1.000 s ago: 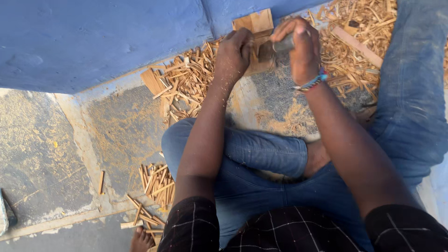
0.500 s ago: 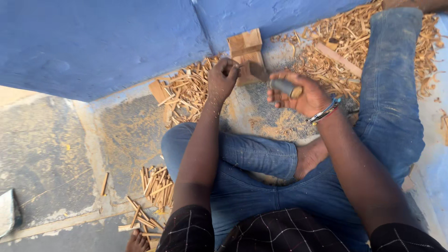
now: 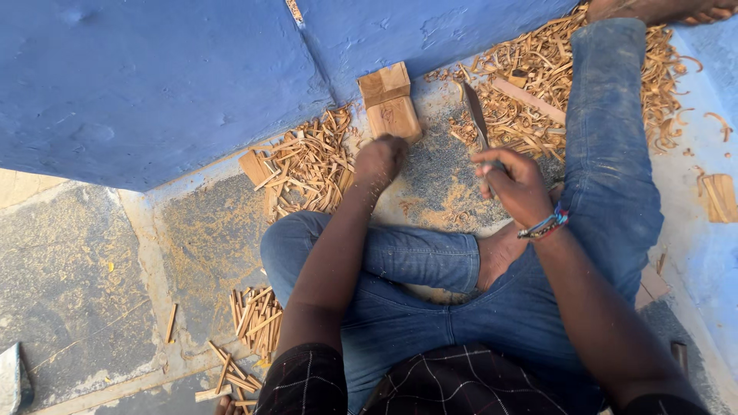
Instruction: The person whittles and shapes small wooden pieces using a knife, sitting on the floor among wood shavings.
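Note:
I sit on the floor in blue jeans, one leg folded and one stretched out. My right hand [image 3: 516, 184] grips the handle of a long knife [image 3: 475, 114] whose blade points away toward the wall. My left hand [image 3: 382, 157] is closed in a fist just in front of a small wooden block [image 3: 390, 100] that stands against the blue wall; whether it pinches a thin wood piece I cannot tell. A beaded bracelet [image 3: 544, 225] circles my right wrist.
Wood shavings and split sticks [image 3: 307, 165] lie heaped left of the block, and more shavings [image 3: 538, 73] spread around my outstretched leg. A bundle of short sticks [image 3: 254, 315] lies by my folded knee. The blue wall [image 3: 154, 77] runs behind. A flat wooden slat [image 3: 529, 100] rests among the shavings.
Both hands came down off the wooden block. The right hand swung right and now holds the knife with its blade pointing away; the left hand drew back just below the block.

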